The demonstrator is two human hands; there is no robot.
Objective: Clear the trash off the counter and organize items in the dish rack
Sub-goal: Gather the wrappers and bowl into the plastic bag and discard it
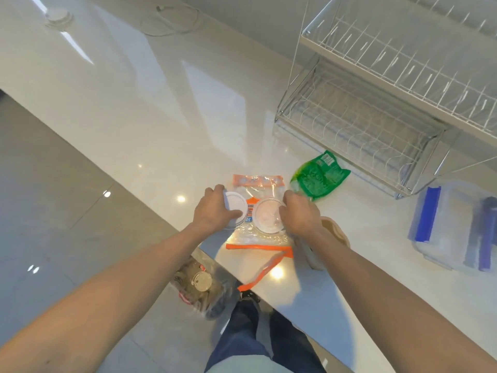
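1. The left hand (215,211) curls over a round white lid (236,208), fingers wrapped around its far rim and thumb lying across its near face; it has hold of the lid.
2. The right hand (298,214) bends its fingers around the right edge of a small clear round container (269,218); the fingertips touch the rim, though whether they grip firmly or only rest there cannot be told.
3. Lid and container sit side by side, over a clear plastic bag with orange trim (255,240) that lies flat on the white counter (134,103) close to its front edge.
4. A torn orange strip (262,273) of that bag trails toward the counter's edge.
5. Just beyond the right hand lies a crumpled green wrapper (320,176), between the bag and the dish rack (376,109).
6. The rack is a two-tier wire frame at the counter's right rear; both tiers show bare wires.
7. Under the right wrist a beige object (336,231) rests on the counter, partly hidden.
8. Farther right sits a clear storage box with blue clips (451,232).
9. Below the counter edge, on the floor, a clear trash bag (199,286) holds rubbish, beside the person's jeans (258,335).
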